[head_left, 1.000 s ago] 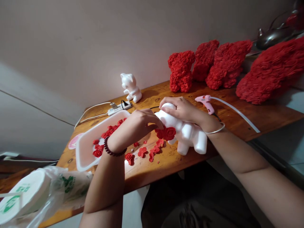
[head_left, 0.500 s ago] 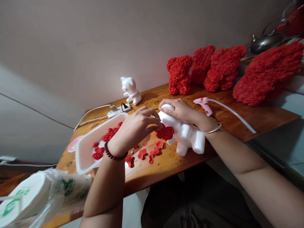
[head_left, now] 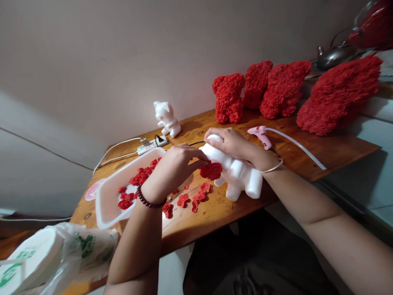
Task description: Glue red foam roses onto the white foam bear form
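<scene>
A white foam bear (head_left: 238, 174) lies tilted on the table, its head up and to the left. My right hand (head_left: 225, 143), with a bangle at the wrist, is wrapped over its head. Red foam roses (head_left: 211, 170) sit at the bear's face. My left hand (head_left: 186, 159), wearing a beaded bracelet, pinches the rose at the left edge of this cluster. Its fingertips partly cover that rose. Loose red petals (head_left: 201, 196) and a single rose (head_left: 167, 209) lie on the table below my left hand.
A white tray (head_left: 102, 205) of red roses stands left, a power strip (head_left: 152, 144) behind it. Another white bear (head_left: 167, 119) stands at the back. Several rose-covered bears (head_left: 229, 98) line the back right, near a pink glue gun (head_left: 260, 136). A bagged tub (head_left: 33, 250) is front left.
The whole view has shifted slightly. My left fingers press closer against the roses at the bear's face. My right hand keeps its hold on the head.
</scene>
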The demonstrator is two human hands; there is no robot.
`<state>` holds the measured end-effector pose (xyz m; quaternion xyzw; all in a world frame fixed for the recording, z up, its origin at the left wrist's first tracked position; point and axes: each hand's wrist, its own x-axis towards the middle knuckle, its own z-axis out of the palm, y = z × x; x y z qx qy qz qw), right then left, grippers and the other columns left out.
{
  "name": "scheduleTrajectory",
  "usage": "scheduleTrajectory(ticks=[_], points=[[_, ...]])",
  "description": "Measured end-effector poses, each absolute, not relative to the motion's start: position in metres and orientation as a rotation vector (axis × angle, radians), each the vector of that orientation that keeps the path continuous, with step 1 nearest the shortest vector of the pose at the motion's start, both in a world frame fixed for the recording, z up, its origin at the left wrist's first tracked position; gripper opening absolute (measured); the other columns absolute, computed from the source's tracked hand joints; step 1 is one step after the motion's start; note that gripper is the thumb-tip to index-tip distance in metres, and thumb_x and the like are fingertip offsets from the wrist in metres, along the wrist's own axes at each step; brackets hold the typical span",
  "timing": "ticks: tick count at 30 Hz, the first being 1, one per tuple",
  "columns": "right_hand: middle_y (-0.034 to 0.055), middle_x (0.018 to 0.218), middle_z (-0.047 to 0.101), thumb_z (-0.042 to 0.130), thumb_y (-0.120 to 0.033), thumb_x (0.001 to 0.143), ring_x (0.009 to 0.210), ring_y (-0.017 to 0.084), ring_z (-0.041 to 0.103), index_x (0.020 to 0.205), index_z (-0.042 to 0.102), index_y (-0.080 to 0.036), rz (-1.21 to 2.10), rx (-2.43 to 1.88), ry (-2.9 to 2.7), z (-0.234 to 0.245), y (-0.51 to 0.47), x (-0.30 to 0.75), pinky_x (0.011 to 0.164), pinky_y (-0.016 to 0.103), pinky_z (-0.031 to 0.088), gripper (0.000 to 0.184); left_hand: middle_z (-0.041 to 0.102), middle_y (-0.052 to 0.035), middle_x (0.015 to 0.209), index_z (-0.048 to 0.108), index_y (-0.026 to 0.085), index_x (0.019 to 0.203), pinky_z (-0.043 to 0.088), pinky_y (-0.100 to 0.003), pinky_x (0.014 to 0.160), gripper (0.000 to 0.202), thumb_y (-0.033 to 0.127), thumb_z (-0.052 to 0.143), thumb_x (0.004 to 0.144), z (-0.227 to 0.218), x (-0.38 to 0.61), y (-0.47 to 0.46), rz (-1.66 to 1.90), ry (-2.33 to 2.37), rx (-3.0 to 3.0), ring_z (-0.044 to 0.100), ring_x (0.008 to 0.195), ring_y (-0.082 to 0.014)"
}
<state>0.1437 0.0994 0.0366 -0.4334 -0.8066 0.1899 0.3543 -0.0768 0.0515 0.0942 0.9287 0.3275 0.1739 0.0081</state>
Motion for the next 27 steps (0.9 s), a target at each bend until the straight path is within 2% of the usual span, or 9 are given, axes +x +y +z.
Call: scheduleTrajectory(ticks=[9,15,21,24,27], points=[[0.0035,0.101,0.076,0.049,-0.046,0.099,0.087,0.021,0.066,0.111,0.069,-0.026,0.4,-1.162,-2.095,0.039,0.093,0.139,0.073,0.03,0.039,0.031,0.077,-0.0009,0.082,0.078,0.022,0.088,0.05,-0.029,0.074,0.017,0.009,0.067,0.089,0.092,-0.073,0.05,0.45,1.015,2.968,0.065,0.077,-0.0169],[0.0027,0.102,0.076,0.051,-0.045,0.098,0.089,0.021,0.067,0.111,0.069,-0.026,0.397,-1.157,-2.095,0.037,0.095,0.14,0.076,0.029,0.04,0.029,0.077,-0.0014,0.083,0.079,0.022,0.09,0.05,-0.027,0.073,0.013,0.014,0.069,0.09,0.091,-0.076,0.055,0.496,0.994,2.947,0.065,0.075,-0.0155],[0.0027,0.097,0.075,0.051,-0.05,0.097,0.085,0.02,0.065,0.109,0.069,-0.024,0.452,-1.156,-2.022,0.033,0.097,0.148,0.077,0.03,0.043,0.034,0.077,-0.0007,0.082,0.078,0.022,0.106,0.049,-0.024,0.064,0.015,0.027,0.069,0.094,0.098,-0.086,0.054,0.851,1.105,2.77,0.06,0.059,-0.0093],[0.0027,0.099,0.075,0.051,-0.051,0.097,0.086,0.02,0.066,0.109,0.069,-0.025,0.459,-1.135,-2.02,0.032,0.098,0.149,0.08,0.031,0.044,0.033,0.077,-0.001,0.088,0.078,0.023,0.102,0.051,-0.025,0.071,0.012,0.027,0.071,0.092,0.098,-0.084,0.049,0.762,0.991,2.825,0.064,0.07,-0.0116],[0.0033,0.102,0.075,0.051,-0.05,0.097,0.088,0.021,0.067,0.109,0.069,-0.025,0.456,-1.118,-2.026,0.031,0.097,0.148,0.083,0.032,0.045,0.033,0.078,-0.0014,0.092,0.078,0.023,0.097,0.051,-0.029,0.079,0.013,0.019,0.066,0.094,0.095,-0.076,0.046,0.591,0.9,2.901,0.067,0.081,-0.0154]])
